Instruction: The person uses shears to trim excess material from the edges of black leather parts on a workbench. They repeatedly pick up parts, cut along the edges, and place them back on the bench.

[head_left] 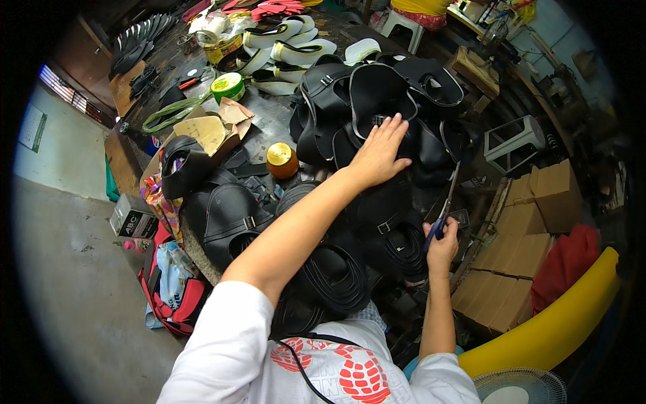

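My left hand (380,151) lies with fingers stretched out on a pile of black leather shoe uppers (380,84), some with small buckles. My arm reaches across the bench to it. Closer to me on the right, my right hand (441,248) is closed round the blue handles of a pair of scissors (447,209). Their blades point up and away, beside the pile's right side. More black buckled uppers (232,209) lie left of my left forearm. Coiled black strips (336,276) sit in front of my body, partly behind the forearm.
An amber jar (282,161) with a gold lid and a green round tin (227,86) stand left on the bench (266,121). White-and-black uppers (303,52) lie beyond. Right are a white stool (531,138), cardboard boxes (501,269), a yellow roll (552,323) and a fan (521,390).
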A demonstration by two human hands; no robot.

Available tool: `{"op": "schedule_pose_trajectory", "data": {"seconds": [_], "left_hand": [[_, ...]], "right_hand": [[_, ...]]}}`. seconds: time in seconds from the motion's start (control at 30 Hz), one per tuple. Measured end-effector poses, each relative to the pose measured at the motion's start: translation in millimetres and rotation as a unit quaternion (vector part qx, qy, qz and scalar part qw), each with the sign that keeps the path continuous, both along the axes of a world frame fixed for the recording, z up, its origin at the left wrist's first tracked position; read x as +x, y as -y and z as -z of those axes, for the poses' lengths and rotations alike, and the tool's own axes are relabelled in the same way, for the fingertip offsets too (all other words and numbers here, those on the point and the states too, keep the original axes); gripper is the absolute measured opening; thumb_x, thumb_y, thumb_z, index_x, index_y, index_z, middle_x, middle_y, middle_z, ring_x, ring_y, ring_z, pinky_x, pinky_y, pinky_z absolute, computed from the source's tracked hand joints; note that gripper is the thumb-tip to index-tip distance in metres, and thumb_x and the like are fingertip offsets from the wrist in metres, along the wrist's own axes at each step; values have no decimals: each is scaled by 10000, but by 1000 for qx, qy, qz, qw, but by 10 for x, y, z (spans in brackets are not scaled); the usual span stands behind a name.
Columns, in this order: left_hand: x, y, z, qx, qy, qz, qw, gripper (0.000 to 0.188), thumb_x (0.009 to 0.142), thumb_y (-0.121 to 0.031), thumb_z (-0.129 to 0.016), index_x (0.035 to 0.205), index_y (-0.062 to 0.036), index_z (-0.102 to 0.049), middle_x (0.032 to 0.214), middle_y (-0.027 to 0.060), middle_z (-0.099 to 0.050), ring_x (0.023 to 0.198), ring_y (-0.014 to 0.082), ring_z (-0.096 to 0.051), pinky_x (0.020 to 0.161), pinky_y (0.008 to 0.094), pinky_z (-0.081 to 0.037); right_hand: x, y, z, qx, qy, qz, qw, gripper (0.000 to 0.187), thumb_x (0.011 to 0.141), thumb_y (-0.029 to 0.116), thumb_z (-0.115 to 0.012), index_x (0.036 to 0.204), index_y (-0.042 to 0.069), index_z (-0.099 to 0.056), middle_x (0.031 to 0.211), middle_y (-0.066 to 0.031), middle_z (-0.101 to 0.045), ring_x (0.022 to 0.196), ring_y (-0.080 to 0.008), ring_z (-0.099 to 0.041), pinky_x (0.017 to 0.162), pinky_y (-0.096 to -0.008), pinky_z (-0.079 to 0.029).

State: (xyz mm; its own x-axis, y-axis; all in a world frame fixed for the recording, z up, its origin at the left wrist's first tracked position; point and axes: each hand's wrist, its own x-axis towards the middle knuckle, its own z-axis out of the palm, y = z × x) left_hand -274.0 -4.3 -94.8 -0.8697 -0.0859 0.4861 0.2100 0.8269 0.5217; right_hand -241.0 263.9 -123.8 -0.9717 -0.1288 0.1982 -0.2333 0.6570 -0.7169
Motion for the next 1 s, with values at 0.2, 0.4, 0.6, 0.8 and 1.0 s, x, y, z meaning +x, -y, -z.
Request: {"op": "schedule_pose_trajectory", "data": {"seconds": [0.2, 0.4, 0.6, 0.8, 1.0], "left_hand": [[-377, 43, -174, 184, 223, -183, 940, 670, 726, -562, -717, 1108, -16, -648, 1010, 217, -689, 978, 375, -653, 892, 489, -463], [-13, 452, -981, 358, 61, -75, 929, 476, 699, -334, -739, 1047, -13, -692, 860, 159, -709, 789, 254, -692, 754, 352, -530], [1000, 521, -1449, 675, -51, 28, 736, 308, 801, -108, -674, 1063, 45, -619, 897, 67, -660, 753, 114, -625, 708, 250, -515], [1902, 434, -1361, 752, -92, -4, 653, 397, 808, -67, -634, 1177, 51, -548, 985, 104, -662, 828, 159, -667, 757, 264, -553], [2443, 192, -1100, 737, -54, 40, 673, 354, 794, -50, -711, 1122, 7, -591, 1007, 81, -678, 892, 136, -657, 829, 277, -527]], "right_hand": [[44, 17, -92, -43, 9, -27, 999, 463, 750, 197, -815, 1076, 15, -541, 814, -107, -644, 724, -230, -616, 682, -337, -479], [-31, 183, -281, -236, 122, -89, 960, 290, 848, 76, -719, 1053, 10, -526, 819, -49, -637, 702, -126, -588, 670, -264, -481], [-93, 534, -565, -417, 355, -266, 793, 335, 983, 348, -541, 1052, 20, -532, 794, -105, -655, 690, -155, -621, 682, -267, -499], [221, 705, -713, -312, 462, -449, 699, 649, 935, 616, -425, 1052, -9, -551, 833, -178, -671, 734, -219, -651, 707, -288, -494], [515, 802, -719, -288, 522, -445, 668, 692, 926, 673, -371, 1046, 16, -552, 858, -162, -686, 754, -210, -671, 703, -283, -511]]}}
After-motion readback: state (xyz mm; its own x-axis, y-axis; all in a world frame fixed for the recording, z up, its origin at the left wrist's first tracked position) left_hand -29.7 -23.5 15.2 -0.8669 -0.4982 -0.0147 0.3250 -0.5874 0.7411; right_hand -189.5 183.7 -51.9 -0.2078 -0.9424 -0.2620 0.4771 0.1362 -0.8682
